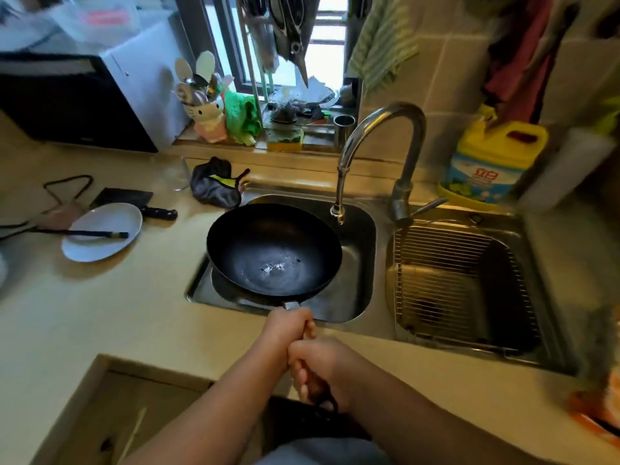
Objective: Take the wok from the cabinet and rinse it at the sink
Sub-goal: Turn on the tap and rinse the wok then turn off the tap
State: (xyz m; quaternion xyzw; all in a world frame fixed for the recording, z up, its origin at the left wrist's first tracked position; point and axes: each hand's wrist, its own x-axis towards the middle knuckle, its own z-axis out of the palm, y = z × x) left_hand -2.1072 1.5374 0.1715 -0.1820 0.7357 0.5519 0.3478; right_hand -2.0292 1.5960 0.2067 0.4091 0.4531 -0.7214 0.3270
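A black wok [273, 250] hangs over the left basin of the steel sink [359, 263], a little water glinting in its bottom. Its long handle points toward me. My left hand [285, 328] grips the handle close to the wok. My right hand [322, 364] grips the wooden end of the handle just behind it. The curved tap [379, 129] ends at a spout just right of the wok's far rim; no water stream is visible.
The right basin holds a wire rack [463, 276]. On the counter to the left lie a white plate [102, 231] with chopsticks, a cleaver [134, 201], a glass [176, 172] and a dark cloth [214, 186]. A yellow detergent jug [493, 162] stands behind the sink.
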